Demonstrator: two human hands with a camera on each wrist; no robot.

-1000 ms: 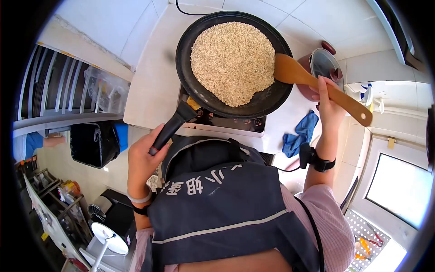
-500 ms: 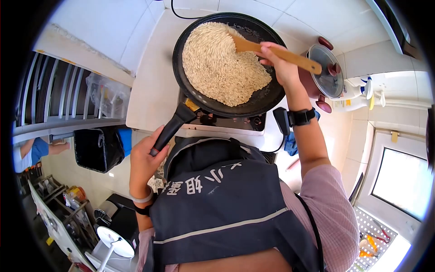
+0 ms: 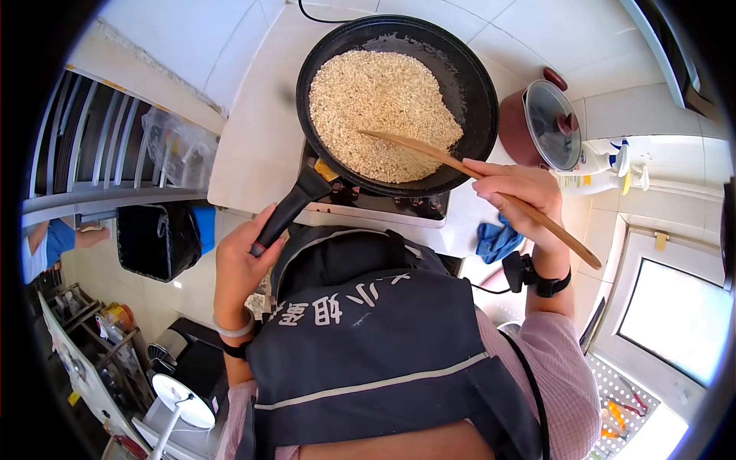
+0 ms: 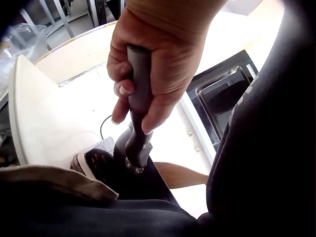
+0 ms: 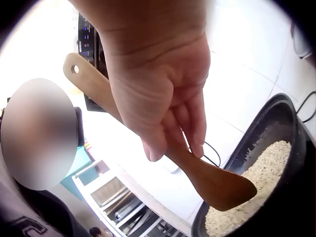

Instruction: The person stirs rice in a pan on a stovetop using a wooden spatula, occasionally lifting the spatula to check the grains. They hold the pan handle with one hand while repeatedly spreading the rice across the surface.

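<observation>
A black frying pan (image 3: 475, 115) holds a wide bed of pale grains (image 3: 376, 100), which look like sesame seeds or oats. My left hand (image 3: 247, 249) grips the pan's black handle (image 3: 295, 205), fingers wrapped round it; the left wrist view shows the same hand (image 4: 153, 74) from above. With fingers and thumb my right hand (image 3: 525, 195) pinches a wooden spatula (image 3: 429, 149) partway along its shaft. In the head view the spatula is edge-on, its tip at the grains near the pan's lower left. The right wrist view shows its broad blade (image 5: 222, 190) over the pan's edge.
Under the pan is a cooker (image 3: 383, 207) on the white counter (image 3: 253, 169). A dark red pot (image 3: 521, 134) with a glass lid stands to the right, near a blue cloth (image 3: 498, 239) and spray bottles (image 3: 619, 157). A black-lined bin (image 3: 157, 241) stands at left, with another person (image 3: 57, 241) beyond it.
The spatula swept from the pan's right side up into the grains, then down toward the lower left, turning edge-on. The grains shifted, baring the pan's upper right. The left hand kept its grip.
</observation>
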